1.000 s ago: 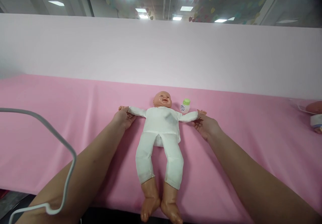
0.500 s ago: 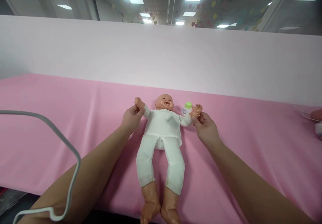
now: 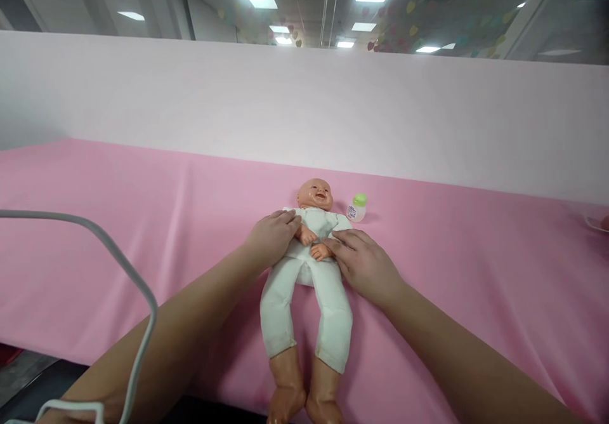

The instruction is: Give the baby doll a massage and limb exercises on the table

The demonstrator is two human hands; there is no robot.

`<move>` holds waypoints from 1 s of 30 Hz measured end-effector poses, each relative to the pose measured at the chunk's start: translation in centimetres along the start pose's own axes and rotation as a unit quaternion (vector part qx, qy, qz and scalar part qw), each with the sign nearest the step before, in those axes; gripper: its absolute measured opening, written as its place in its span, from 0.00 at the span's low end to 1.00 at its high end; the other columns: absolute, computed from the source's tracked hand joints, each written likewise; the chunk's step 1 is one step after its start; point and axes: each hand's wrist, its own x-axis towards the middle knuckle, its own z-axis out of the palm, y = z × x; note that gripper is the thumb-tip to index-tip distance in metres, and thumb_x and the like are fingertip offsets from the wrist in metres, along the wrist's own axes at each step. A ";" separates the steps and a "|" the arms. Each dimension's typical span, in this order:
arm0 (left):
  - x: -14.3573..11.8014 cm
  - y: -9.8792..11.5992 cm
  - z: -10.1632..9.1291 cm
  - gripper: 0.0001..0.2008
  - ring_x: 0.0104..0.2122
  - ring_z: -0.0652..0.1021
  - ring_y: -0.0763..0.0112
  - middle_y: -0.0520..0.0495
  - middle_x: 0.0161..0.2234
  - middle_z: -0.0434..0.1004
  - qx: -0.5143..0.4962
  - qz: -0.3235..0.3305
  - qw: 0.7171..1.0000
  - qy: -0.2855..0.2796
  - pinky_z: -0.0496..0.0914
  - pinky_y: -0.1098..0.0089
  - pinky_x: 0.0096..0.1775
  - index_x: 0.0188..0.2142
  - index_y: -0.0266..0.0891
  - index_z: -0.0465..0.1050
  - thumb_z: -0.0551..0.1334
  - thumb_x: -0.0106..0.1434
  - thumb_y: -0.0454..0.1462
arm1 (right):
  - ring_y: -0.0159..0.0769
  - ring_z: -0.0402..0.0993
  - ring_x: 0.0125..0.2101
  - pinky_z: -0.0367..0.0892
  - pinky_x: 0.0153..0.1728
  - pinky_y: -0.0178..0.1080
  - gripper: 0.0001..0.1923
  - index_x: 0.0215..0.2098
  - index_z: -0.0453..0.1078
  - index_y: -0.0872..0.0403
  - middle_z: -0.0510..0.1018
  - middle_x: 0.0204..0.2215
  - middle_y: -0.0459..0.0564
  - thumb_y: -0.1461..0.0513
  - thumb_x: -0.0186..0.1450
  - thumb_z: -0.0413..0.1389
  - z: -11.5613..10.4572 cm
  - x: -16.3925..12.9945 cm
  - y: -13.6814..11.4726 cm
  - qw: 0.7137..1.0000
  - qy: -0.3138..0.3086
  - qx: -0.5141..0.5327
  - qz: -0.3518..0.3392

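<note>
Doll [image 3: 305, 273]: lies on its back mid-view on the pink tabletop [image 3: 118, 221], head [image 3: 314, 193] towards the white wall [image 3: 304, 103], bare feet [image 3: 287, 383] towards the wearer and cut off by the lower edge of view

Doll's clothes: white top [image 3: 323, 221] and white trousers [image 3: 335, 322], the trousers ending above the ankles

Doll's arms: bent inward, both small palms [image 3: 321, 252] resting over the front of the body, close together, one slightly nearer the head

Left hand [image 3: 275, 237]: back upward, fingers side by side and gently curved over the doll's forearm on that side, touching; thumb hidden, so cannot tell if it pinches

Right hand [image 3: 368, 262]: back upward, fingers slightly spread, tips over the doll's other forearm near the wrist, touching; grip underneath hidden, cannot tell if it closes on the arm

Bottle [image 3: 356, 211]: small, pale, green cap [image 3: 360, 199], printed label; near the doll's head on the right-hand side, apart from doll and hands

Cable [image 3: 140, 271]: grey-white, enters at the left edge and curves down, crossing in front of the left forearm

Right edge: a reddish thing [image 3: 605, 223], mostly out of view, too little showing to identify

Beyond the wall: glass [image 3: 295, 5] with ceiling lights and small coloured heart shapes
</note>
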 end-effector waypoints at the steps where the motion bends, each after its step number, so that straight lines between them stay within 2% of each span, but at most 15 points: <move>1: 0.0 0.0 0.1 0.23 0.65 0.72 0.52 0.33 0.66 0.71 -0.002 0.002 1.000 0.001 0.66 0.57 0.65 0.65 0.32 0.70 0.54 0.73 0.32 | 0.50 0.78 0.49 0.75 0.54 0.54 0.16 0.54 0.78 0.54 0.83 0.50 0.59 0.67 0.72 0.53 0.0 0.0 0.0 1.000 0.001 0.002 0.000; 5: 0.0 -0.4 0.0 0.21 0.63 0.74 0.52 0.36 0.65 0.72 -0.054 -0.027 0.998 0.019 0.66 0.56 0.64 0.63 0.35 0.73 0.56 0.73 0.35 | 0.51 0.78 0.51 0.75 0.55 0.55 0.16 0.55 0.78 0.53 0.83 0.51 0.57 0.66 0.71 0.55 0.1 0.0 0.4 0.998 -0.001 0.055 0.038; 8: -0.1 -1.0 -0.3 0.19 0.60 0.76 0.52 0.41 0.63 0.76 -0.153 -0.074 0.984 0.048 0.69 0.57 0.60 0.60 0.41 0.74 0.58 0.72 0.37 | 0.51 0.78 0.52 0.76 0.54 0.55 0.19 0.59 0.75 0.49 0.83 0.53 0.53 0.62 0.70 0.57 -0.1 -0.3 1.3 0.980 0.018 0.138 0.143; 10: -0.2 -1.6 -0.1 0.16 0.56 0.79 0.53 0.44 0.58 0.80 -0.237 -0.115 0.963 0.064 0.73 0.58 0.55 0.56 0.45 0.76 0.58 0.72 0.39 | 0.49 0.81 0.49 0.78 0.51 0.53 0.21 0.61 0.73 0.46 0.83 0.52 0.52 0.57 0.70 0.59 -0.3 -0.6 2.3 0.943 0.060 0.204 0.256; 12: -0.1 -2.6 0.4 0.11 0.52 0.81 0.52 0.44 0.50 0.83 -0.318 -0.190 0.925 0.082 0.74 0.59 0.50 0.49 0.45 0.77 0.60 0.71 0.42 | 0.47 0.83 0.45 0.80 0.47 0.50 0.25 0.62 0.71 0.46 0.84 0.50 0.51 0.52 0.68 0.62 -0.3 -1.0 3.9 0.881 0.114 0.263 0.377; 14: 0.1 -3.6 1.3 0.09 0.49 0.83 0.52 0.42 0.46 0.84 -0.422 -0.286 0.853 0.108 0.76 0.60 0.47 0.45 0.44 0.77 0.62 0.70 0.43 | 0.45 0.84 0.43 0.82 0.45 0.47 0.26 0.60 0.72 0.47 0.84 0.48 0.51 0.52 0.66 0.65 -0.2 -1.4 5.7 0.798 0.157 0.324 0.483; 15: 0.4 -4.0 1.7 0.09 0.48 0.83 0.52 0.41 0.47 0.83 -0.486 -0.330 0.800 0.124 0.77 0.60 0.46 0.44 0.43 0.77 0.63 0.70 0.43 | 0.43 0.84 0.42 0.83 0.45 0.46 0.23 0.57 0.73 0.48 0.84 0.47 0.51 0.53 0.66 0.65 -0.1 -1.6 6.7 0.750 0.168 0.363 0.526; 17: 0.9 -4.8 2.4 0.10 0.47 0.84 0.54 0.38 0.51 0.82 -0.602 -0.408 0.668 0.155 0.79 0.60 0.45 0.48 0.41 0.76 0.62 0.71 0.42 | 0.40 0.84 0.39 0.84 0.43 0.41 0.14 0.50 0.76 0.51 0.84 0.44 0.52 0.59 0.66 0.65 0.2 -1.9 8.5 0.641 0.190 0.441 0.599; 19: 1.4 -5.3 2.8 0.12 0.45 0.84 0.54 0.34 0.51 0.81 -0.662 -0.490 0.538 0.181 0.80 0.60 0.44 0.52 0.38 0.74 0.61 0.72 0.40 | 0.38 0.84 0.37 0.84 0.41 0.38 0.08 0.46 0.76 0.53 0.83 0.40 0.53 0.64 0.67 0.63 0.5 -2.2 9.8 0.538 0.194 0.504 0.647; 20: 1.6 -5.5 3.0 0.14 0.44 0.85 0.54 0.32 0.50 0.81 -0.672 -0.525 0.487 0.188 0.81 0.60 0.43 0.53 0.36 0.73 0.60 0.72 0.39 | 0.38 0.84 0.37 0.84 0.40 0.37 0.07 0.45 0.76 0.55 0.83 0.39 0.53 0.66 0.67 0.62 0.7 -2.3 10.2 0.499 0.190 0.528 0.660; 22: 1.8 -5.8 3.2 0.15 0.42 0.85 0.53 0.31 0.45 0.82 -0.682 -0.562 0.426 0.192 0.81 0.60 0.42 0.55 0.33 0.72 0.58 0.72 0.37 | 0.39 0.85 0.38 0.85 0.39 0.37 0.06 0.44 0.76 0.57 0.83 0.38 0.55 0.67 0.69 0.60 0.9 -2.5 10.8 0.450 0.174 0.558 0.675; 24: 1.8 -6.0 3.3 0.15 0.41 0.86 0.52 0.31 0.42 0.83 -0.697 -0.557 0.409 0.190 0.82 0.60 0.41 0.55 0.32 0.72 0.57 0.72 0.35 | 0.40 0.85 0.39 0.85 0.39 0.37 0.06 0.45 0.75 0.58 0.83 0.39 0.56 0.68 0.70 0.59 1.1 -2.7 11.0 0.430 0.164 0.571 0.680; 26: 1.8 -6.0 3.5 0.15 0.40 0.86 0.52 0.32 0.39 0.83 -0.703 -0.550 0.409 0.190 0.82 0.60 0.41 0.54 0.32 0.73 0.57 0.72 0.34 | 0.40 0.85 0.40 0.85 0.39 0.38 0.05 0.45 0.75 0.58 0.83 0.40 0.57 0.67 0.71 0.59 1.3 -2.7 11.0 0.426 0.165 0.572 0.681; 28: 1.8 -6.1 3.5 0.14 0.40 0.86 0.53 0.32 0.38 0.83 -0.705 -0.546 0.414 0.183 0.82 0.60 0.41 0.53 0.32 0.74 0.57 0.72 0.34 | 0.40 0.85 0.40 0.85 0.40 0.38 0.05 0.45 0.75 0.58 0.83 0.41 0.57 0.66 0.71 0.61 1.3 -2.7 10.7 0.432 0.173 0.566 0.680; 30: 1.8 -6.0 3.5 0.13 0.40 0.86 0.53 0.31 0.40 0.84 -0.697 -0.548 0.428 0.175 0.81 0.61 0.42 0.51 0.32 0.74 0.57 0.72 0.36 | 0.39 0.85 0.40 0.85 0.42 0.37 0.04 0.43 0.76 0.58 0.83 0.41 0.56 0.66 0.70 0.62 1.3 -2.5 10.2 0.452 0.181 0.558 0.672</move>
